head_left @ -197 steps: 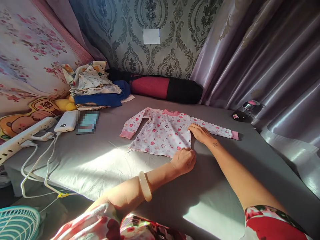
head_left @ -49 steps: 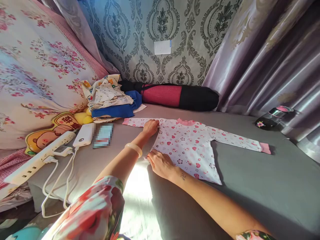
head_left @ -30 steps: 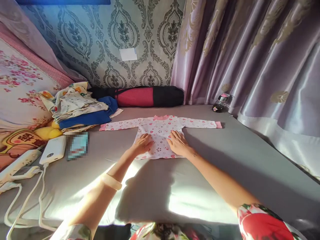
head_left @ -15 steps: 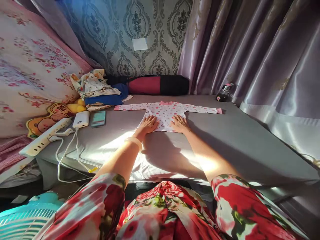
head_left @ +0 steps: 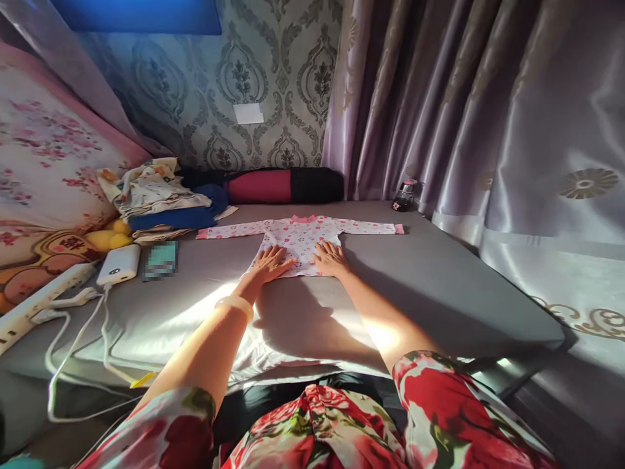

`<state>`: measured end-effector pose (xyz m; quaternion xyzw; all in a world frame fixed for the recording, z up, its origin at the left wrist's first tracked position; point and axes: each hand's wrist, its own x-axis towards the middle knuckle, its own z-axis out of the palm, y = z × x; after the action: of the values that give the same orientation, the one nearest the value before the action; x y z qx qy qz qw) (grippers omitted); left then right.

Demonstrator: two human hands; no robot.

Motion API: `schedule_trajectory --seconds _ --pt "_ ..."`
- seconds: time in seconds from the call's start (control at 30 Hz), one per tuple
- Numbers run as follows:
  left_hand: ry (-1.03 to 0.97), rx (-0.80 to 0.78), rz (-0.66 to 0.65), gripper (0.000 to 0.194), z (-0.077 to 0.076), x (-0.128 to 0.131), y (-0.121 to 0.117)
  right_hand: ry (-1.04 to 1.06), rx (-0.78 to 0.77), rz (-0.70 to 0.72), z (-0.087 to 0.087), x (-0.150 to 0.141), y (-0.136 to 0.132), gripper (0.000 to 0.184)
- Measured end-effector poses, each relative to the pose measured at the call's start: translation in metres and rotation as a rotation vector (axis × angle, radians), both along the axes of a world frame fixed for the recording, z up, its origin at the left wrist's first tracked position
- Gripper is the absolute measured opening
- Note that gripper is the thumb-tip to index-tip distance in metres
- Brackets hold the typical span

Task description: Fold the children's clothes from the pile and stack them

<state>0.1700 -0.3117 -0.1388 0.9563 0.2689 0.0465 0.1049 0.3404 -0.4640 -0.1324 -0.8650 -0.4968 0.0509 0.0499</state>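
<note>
A small long-sleeved shirt [head_left: 303,241], white with pink and dark prints and a pink collar and cuffs, lies spread flat on the grey bed sheet [head_left: 415,280]. Its sleeves stretch straight out to both sides. My left hand [head_left: 271,262] rests flat, fingers spread, on the shirt's lower left part. On the lower right part lies my right hand [head_left: 331,259], also flat with the fingers apart. The shirt's hem shows between the two hands. A pale bangle [head_left: 235,305] circles my left wrist.
Left of the shirt are folded clothes [head_left: 161,192], a blurred phone-like thing [head_left: 160,260], a white power bank [head_left: 118,265] and a power strip [head_left: 43,296] with cables. A dark red and black roll [head_left: 288,185] lies along the wall. A dark bottle [head_left: 404,195] stands by the curtain [head_left: 449,130].
My view has turned to the right and tilted up a little, so everything sits further left and lower. Both hands remain flat on the shirt's lower part.
</note>
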Motion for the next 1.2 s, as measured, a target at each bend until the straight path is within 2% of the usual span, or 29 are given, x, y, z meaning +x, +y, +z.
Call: schedule_trajectory --seconds 0.13,0.27,0.37,0.6,0.8,1.2 --pt "-0.004 0.015 0.012 0.076 -0.0021 0.0014 -0.0008 -0.002 0.047 0.007 0.0011 -0.001 -0.0039 0.059" --pt "0.007 0.022 0.012 0.079 -0.0007 0.0001 -0.002 0.003 0.084 0.015 0.0024 -0.0017 -0.0071 0.057" --pt "-0.018 0.039 0.003 0.076 0.0019 -0.0014 -0.003 -0.006 0.096 0.026 0.0037 -0.0022 -0.0083 0.055" --pt "-0.072 0.03 0.042 0.054 0.0016 -0.0002 -0.0036 0.01 0.095 0.013 0.005 -0.0022 -0.0085 0.053" --pt "-0.142 0.043 0.073 0.056 -0.0018 -0.0005 -0.0036 0.014 0.095 0.018 0.0033 -0.0006 -0.0078 0.055" --pt "-0.121 0.023 0.065 0.053 0.0004 -0.0011 -0.0045 0.024 0.029 -0.002 0.0014 0.0018 -0.0049 0.059"
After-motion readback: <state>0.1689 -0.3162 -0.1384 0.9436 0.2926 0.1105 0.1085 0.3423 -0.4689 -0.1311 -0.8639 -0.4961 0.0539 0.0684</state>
